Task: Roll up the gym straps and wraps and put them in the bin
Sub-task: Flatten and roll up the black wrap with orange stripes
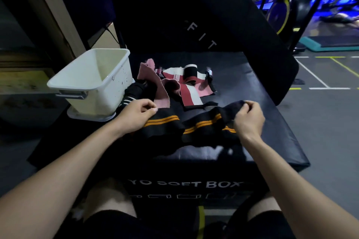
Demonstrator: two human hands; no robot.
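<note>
We are early in the job: the white bin (91,81) at the worktop's (268,122) left looks empty as far as we can see, and the pink wraps (174,85) lie loose behind. We pinch the black wrap with orange stripes (190,126), still unrolled, at each end: left hand (136,115) and right hand (249,118), both arms stretched forward.

Dim overall, light falling from above onto the white bin (93,81) and forearms — black soft box (272,122) top shows dull sheen, blue glow far upper right, wide-angle bending at edges, background machines soft and blurred, corners sunk in shadow.
</note>
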